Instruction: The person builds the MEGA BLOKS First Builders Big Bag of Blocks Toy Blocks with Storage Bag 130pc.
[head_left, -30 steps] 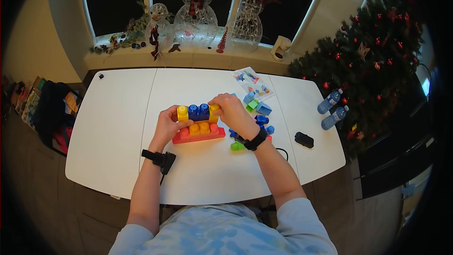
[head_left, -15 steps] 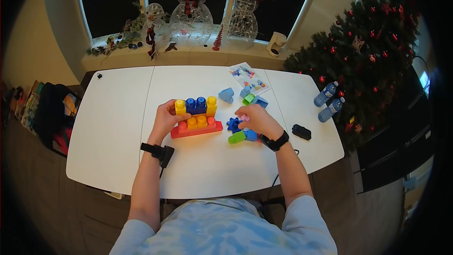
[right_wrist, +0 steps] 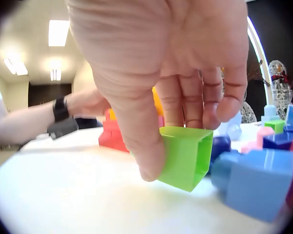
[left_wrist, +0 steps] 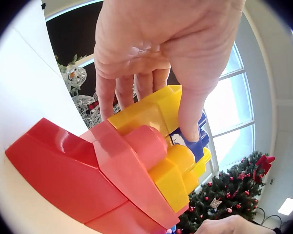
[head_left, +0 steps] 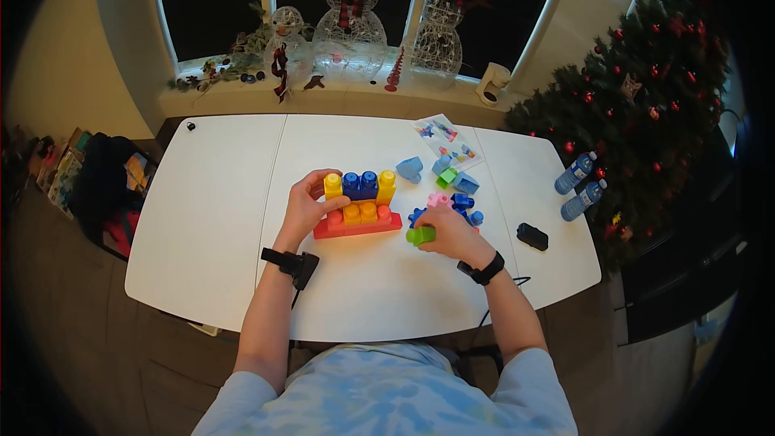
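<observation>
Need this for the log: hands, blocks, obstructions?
Left hand grips block stack. Right hand pinches green block. Blue block close by, possible snag.

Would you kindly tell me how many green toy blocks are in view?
2. One green block is pinched in the right hand; the other lies between light blue blocks, near the printed sheet. More may be hidden behind the hand.

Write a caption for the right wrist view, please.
A right hand pinches a green block beside a blue block at a white table.

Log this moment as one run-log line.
left hand: grips block stack | right hand: pinches green block | pink block: on table
</observation>
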Tool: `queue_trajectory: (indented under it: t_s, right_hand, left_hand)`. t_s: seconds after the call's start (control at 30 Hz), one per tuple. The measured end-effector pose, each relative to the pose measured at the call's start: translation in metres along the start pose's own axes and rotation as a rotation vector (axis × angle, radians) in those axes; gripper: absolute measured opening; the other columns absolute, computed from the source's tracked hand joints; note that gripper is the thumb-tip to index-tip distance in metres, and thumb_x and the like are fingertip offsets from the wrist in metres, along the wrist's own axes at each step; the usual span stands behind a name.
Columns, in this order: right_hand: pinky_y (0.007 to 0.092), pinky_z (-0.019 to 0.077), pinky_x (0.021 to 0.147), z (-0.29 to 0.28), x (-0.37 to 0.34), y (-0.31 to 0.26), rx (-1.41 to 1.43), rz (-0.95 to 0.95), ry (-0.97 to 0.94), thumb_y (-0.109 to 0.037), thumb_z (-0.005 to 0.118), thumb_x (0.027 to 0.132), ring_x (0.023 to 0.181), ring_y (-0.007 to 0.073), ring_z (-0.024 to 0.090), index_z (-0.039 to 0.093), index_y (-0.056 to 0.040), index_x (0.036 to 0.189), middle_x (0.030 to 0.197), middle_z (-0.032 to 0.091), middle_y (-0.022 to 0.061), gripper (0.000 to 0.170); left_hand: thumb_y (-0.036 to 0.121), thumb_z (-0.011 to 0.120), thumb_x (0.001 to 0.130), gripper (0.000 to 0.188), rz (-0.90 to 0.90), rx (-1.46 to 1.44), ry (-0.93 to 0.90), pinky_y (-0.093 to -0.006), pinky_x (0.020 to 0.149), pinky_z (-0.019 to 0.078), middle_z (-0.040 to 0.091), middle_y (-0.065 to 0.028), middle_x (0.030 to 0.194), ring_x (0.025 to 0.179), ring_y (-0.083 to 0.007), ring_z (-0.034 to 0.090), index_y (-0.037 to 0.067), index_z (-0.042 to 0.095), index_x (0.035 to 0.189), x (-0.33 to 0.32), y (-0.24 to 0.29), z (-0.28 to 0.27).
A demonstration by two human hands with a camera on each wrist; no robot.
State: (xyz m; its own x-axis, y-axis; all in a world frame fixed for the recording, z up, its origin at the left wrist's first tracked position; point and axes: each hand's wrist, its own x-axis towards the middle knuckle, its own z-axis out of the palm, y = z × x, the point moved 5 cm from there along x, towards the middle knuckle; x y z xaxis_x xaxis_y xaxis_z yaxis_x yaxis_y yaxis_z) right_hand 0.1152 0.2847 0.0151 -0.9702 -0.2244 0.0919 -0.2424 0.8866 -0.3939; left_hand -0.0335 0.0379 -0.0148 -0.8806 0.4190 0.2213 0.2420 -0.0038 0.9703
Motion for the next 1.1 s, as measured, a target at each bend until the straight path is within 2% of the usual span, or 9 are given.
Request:
queue_trajectory:
  t_s: [0.13,0.2,0.33,0.5,0.6,0.87,0.93,1.03,1.1]
  right_hand:
    - [0.0358,0.0556,0.088,-0.050,0.039,-0.044,0.321,0.017,0.144,-0.011,0.085,0.075,0.099,0.0306,0.069,0.069,-0.0035,0.110,0.101,0.073,0.0115,0.039]
    - [0.0344,0.0560,0.084,-0.059,0.062,-0.060,0.464,-0.099,0.353,-0.013,0.085,0.079,0.095,0.0239,0.071,0.070,-0.0057,0.117,0.105,0.073,0.0107,0.041]
    - [0.0345,0.0560,0.085,-0.046,0.106,-0.085,0.389,-0.213,0.351,-0.013,0.082,0.082,0.097,0.0242,0.071,0.069,-0.0057,0.121,0.106,0.074,0.0128,0.042]
    - [0.0419,0.0551,0.090,-0.018,0.135,-0.088,0.222,-0.255,0.286,-0.015,0.077,0.083,0.099,0.0362,0.069,0.070,-0.0056,0.122,0.109,0.074,0.0182,0.041]
    - [0.0450,0.0544,0.091,-0.015,0.138,-0.090,0.196,-0.227,0.250,-0.014,0.076,0.082,0.099,0.0396,0.068,0.071,-0.0046,0.121,0.108,0.074,0.0194,0.041]
    - [0.0465,0.0546,0.090,-0.015,0.140,-0.098,0.159,-0.281,0.245,-0.009,0.074,0.079,0.097,0.0404,0.068,0.071,-0.0024,0.121,0.103,0.073,0.0219,0.042]
    - [0.0468,0.0546,0.090,-0.015,0.140,-0.099,0.158,-0.282,0.241,-0.008,0.074,0.079,0.097,0.0410,0.068,0.071,-0.0024,0.121,0.103,0.073,0.0222,0.043]
    - [0.0473,0.0546,0.090,-0.014,0.139,-0.100,0.168,-0.282,0.253,-0.006,0.072,0.079,0.097,0.0420,0.068,0.070,-0.0024,0.122,0.103,0.073,0.0227,0.043]
    - [0.0457,0.0546,0.089,-0.010,0.140,-0.095,0.146,-0.305,0.298,-0.013,0.076,0.078,0.095,0.0376,0.069,0.070,-0.0024,0.118,0.100,0.074,0.0198,0.041]
  left_hand:
    - [0.001,0.085,0.080,0.049,0.008,-0.031,0.027,-0.0346,0.102,0.0552,0.072,-0.0108,0.119,0.112,-0.0187,0.069,-0.001,0.065,0.125,0.000,0.000,-0.004]
    - [0.001,0.085,0.080,0.048,-0.023,-0.052,0.023,-0.0342,0.101,0.0557,0.073,-0.0109,0.118,0.111,-0.0188,0.070,-0.002,0.065,0.124,0.001,-0.003,-0.005]
    - [0.000,0.085,0.081,0.046,-0.085,-0.104,0.016,-0.0328,0.098,0.0571,0.074,-0.0107,0.114,0.106,-0.0192,0.071,-0.002,0.066,0.122,-0.002,0.002,-0.004]
    - [0.001,0.086,0.080,0.043,-0.056,-0.079,-0.001,-0.0338,0.098,0.0568,0.074,-0.0096,0.111,0.105,-0.0183,0.071,-0.002,0.069,0.118,0.000,-0.001,-0.006]
    - [0.003,0.087,0.079,0.042,-0.051,-0.060,0.000,-0.0342,0.099,0.0562,0.075,-0.0094,0.110,0.105,-0.0177,0.071,-0.002,0.069,0.117,0.000,-0.003,-0.007]
    - [0.005,0.087,0.080,0.041,-0.049,-0.035,0.010,-0.0340,0.099,0.0561,0.075,-0.0093,0.111,0.105,-0.0175,0.071,-0.002,0.069,0.117,0.000,-0.003,-0.007]
    - [0.003,0.086,0.080,0.042,-0.047,-0.028,0.001,-0.0367,0.099,0.0565,0.075,-0.0130,0.113,0.112,-0.0233,0.071,-0.004,0.069,0.118,0.000,-0.003,-0.007]
    - [0.003,0.085,0.080,0.042,-0.037,-0.011,0.000,-0.0362,0.099,0.0566,0.075,-0.0135,0.114,0.111,-0.0232,0.071,-0.004,0.069,0.119,0.000,-0.002,-0.007]
    - [0.002,0.085,0.080,0.043,-0.058,-0.037,-0.007,-0.0360,0.099,0.0566,0.075,-0.0136,0.114,0.111,-0.0232,0.071,-0.004,0.068,0.119,0.000,-0.001,-0.006]
